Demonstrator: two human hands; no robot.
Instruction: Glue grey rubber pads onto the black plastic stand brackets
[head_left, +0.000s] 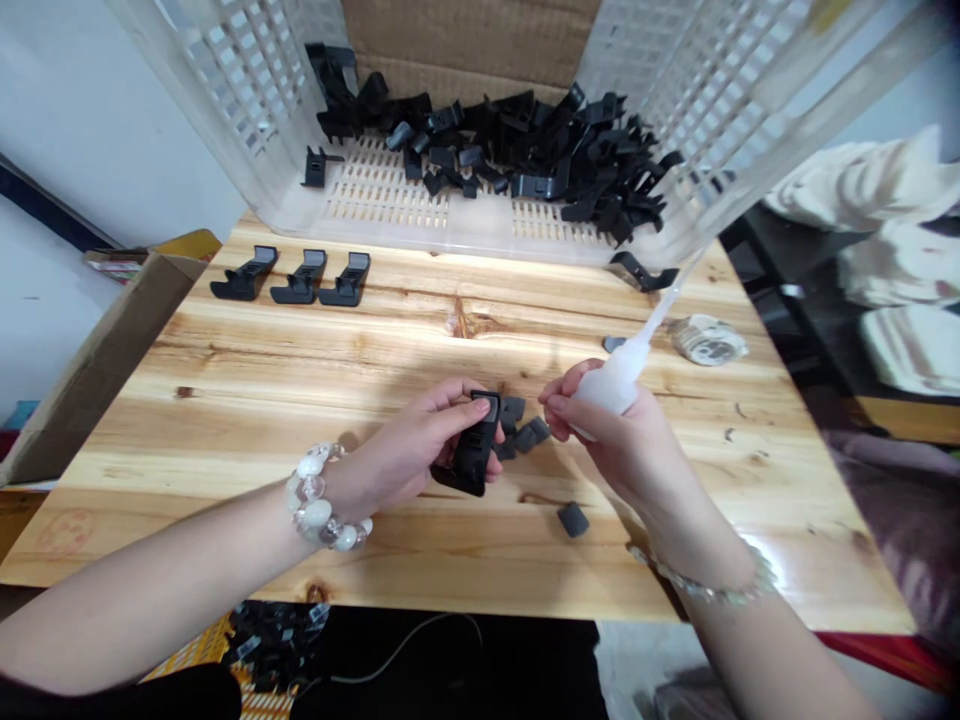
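Note:
My left hand (409,450) is closed around a black plastic clip (475,452), held just above the wooden table (300,380). My right hand (611,430) grips a white squeeze bottle (619,375) whose long nozzle points up and to the right, away from the clip. Between the two hands lie a few small dark grey pads (525,430) on the table. One more pad (573,519) rests alone nearer to me.
Three black clips (300,278) stand in a row at the table's far left. A clear slotted crate (480,215) at the back holds several black clips. A tape roll (709,340) lies at the right. A cardboard box (97,340) stands at the left edge.

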